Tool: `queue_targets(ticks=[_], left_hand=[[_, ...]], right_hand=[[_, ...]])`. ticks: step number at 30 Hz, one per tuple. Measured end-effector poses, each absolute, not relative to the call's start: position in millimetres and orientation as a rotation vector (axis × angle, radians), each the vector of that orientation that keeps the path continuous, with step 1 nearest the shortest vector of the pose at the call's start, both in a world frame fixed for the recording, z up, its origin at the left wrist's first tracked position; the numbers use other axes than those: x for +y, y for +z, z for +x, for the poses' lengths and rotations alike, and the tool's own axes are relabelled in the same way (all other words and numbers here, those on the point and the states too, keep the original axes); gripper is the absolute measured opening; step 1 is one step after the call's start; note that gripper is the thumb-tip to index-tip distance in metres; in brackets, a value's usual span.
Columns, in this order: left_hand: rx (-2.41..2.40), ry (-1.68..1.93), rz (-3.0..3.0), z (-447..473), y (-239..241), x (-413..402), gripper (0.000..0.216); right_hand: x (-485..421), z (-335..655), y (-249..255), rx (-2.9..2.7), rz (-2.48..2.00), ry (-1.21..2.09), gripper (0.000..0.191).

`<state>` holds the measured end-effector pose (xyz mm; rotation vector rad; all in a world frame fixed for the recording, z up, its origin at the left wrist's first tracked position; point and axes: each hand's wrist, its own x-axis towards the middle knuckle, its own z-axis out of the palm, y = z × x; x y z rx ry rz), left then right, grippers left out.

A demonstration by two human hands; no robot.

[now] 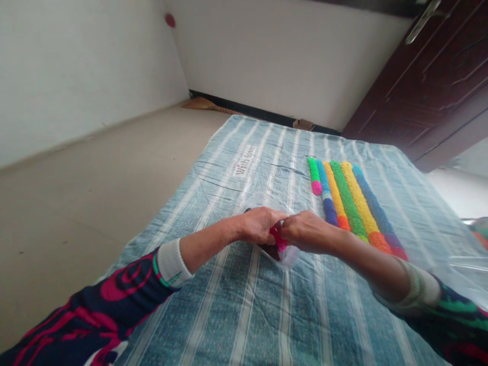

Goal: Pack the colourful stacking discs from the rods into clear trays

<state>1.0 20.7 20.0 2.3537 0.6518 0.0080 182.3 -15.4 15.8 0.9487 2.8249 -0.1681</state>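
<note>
My left hand and my right hand meet over a clear plastic container on the cloth. A small bright pink piece shows between them; its kind is not clear. The fingers of both hands are bent and closed around this pink piece. Something dark brown lies in the container below the hands, partly covered by them. To the right of my right hand lie several long, ridged rows of small coloured pieces, in green, pink, blue, yellow, orange and red, side by side.
A blue-and-white striped cloth with printed lettering covers the table. A clear plastic item stands at the right edge. Behind are a white wall, a dark red door and a small cardboard box.
</note>
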Motion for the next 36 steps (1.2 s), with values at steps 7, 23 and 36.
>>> queue_targets(ticks=[7,23,36], left_hand=[[0.660,-0.030,2.285,2,24,22,0.029],[0.649,0.016,2.123,10,15,22,0.025],[0.654,-0.004,2.059,9,9,25,0.027]], right_hand=[[-16,182,16,2.872,0.909,-0.175,0.022],[-18,182,10,2.942,0.809,-0.075,0.020],[-23,168,24,2.830,0.729,0.036,0.026]])
